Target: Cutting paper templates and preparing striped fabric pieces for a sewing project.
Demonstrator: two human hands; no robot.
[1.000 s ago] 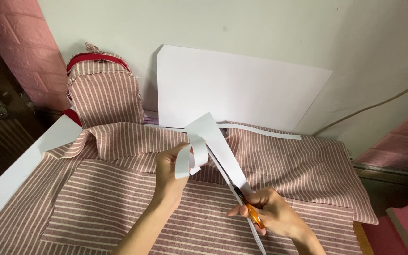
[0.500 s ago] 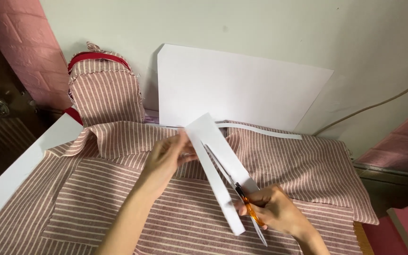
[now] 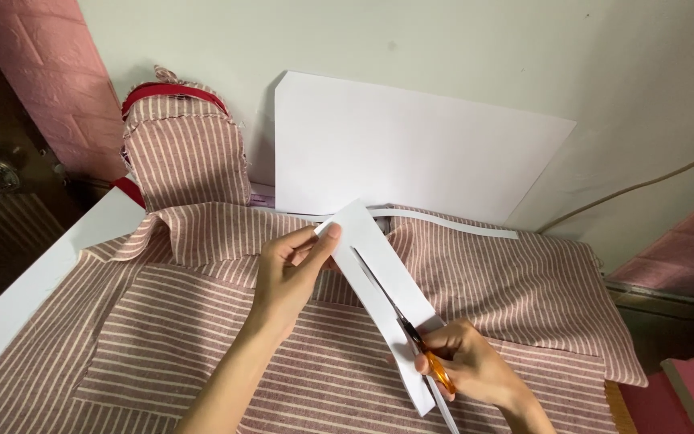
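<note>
Over striped cloth (image 3: 202, 321): left hand (image 3: 287, 277) pinching paper (image 3: 379, 281), right hand (image 3: 471, 366) squeezing scissors (image 3: 411, 329); cut halfway up, top part left.

I see a long white paper strip (image 3: 379, 297) held slantwise above the striped cloth, its far end pinched at the upper left, its near end low and right. Orange-handled scissors (image 3: 411, 337) lie along its middle, blades pointing up the strip, a slit running lengthwise ahead of them
</note>
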